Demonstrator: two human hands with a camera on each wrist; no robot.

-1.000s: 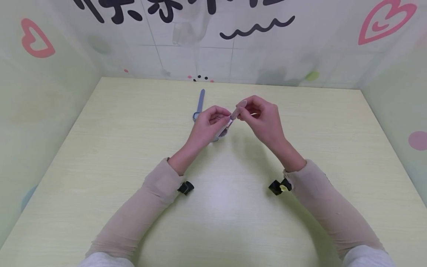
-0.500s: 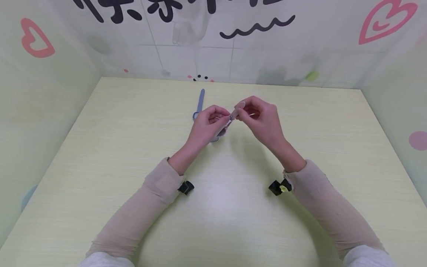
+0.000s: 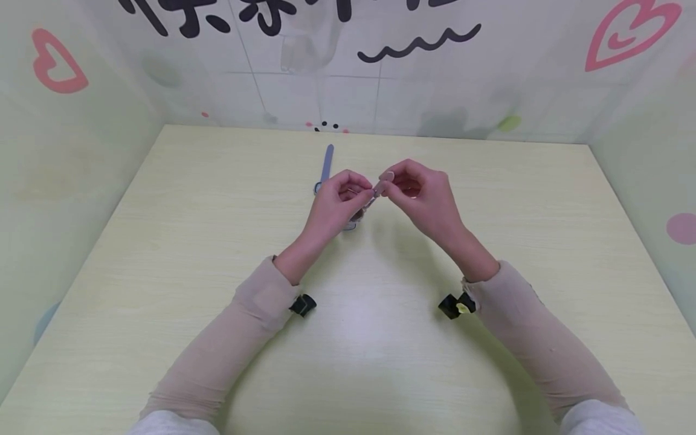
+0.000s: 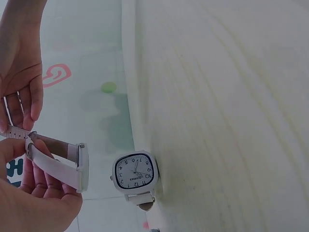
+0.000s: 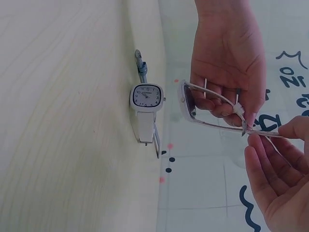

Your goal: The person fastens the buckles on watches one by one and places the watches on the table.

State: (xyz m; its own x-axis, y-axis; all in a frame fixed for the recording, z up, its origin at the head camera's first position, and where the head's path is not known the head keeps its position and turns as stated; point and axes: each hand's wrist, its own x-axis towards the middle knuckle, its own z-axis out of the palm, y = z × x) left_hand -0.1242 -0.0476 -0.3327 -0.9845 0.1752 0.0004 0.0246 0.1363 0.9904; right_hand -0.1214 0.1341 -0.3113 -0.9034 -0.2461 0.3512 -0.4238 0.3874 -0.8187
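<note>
Both hands work on a white-strapped wristwatch [image 5: 188, 104] raised above the table, its strap looped through its metal buckle [image 5: 244, 127]. My left hand [image 3: 338, 202] pinches the strap beside the buckle, with the thumb against it. My right hand [image 3: 426, 193] pinches the strap's free end [image 5: 263, 133] between thumb and forefinger. A second wristwatch, with a white squarish case [image 4: 135, 171] and black numerals, lies on the table below the hands. Farther back lies a blue-strapped watch [image 3: 327, 163], its face partly behind my left hand.
The pale wooden table [image 3: 359, 362] is bounded by a printed back wall [image 3: 348, 96] and side walls. Black wrist cameras hang under both sleeves, such as the left wrist camera [image 3: 303, 305].
My right hand has moved slightly left, closer to my left hand, and the strap end has moved left with it. My left hand has hardly moved.
</note>
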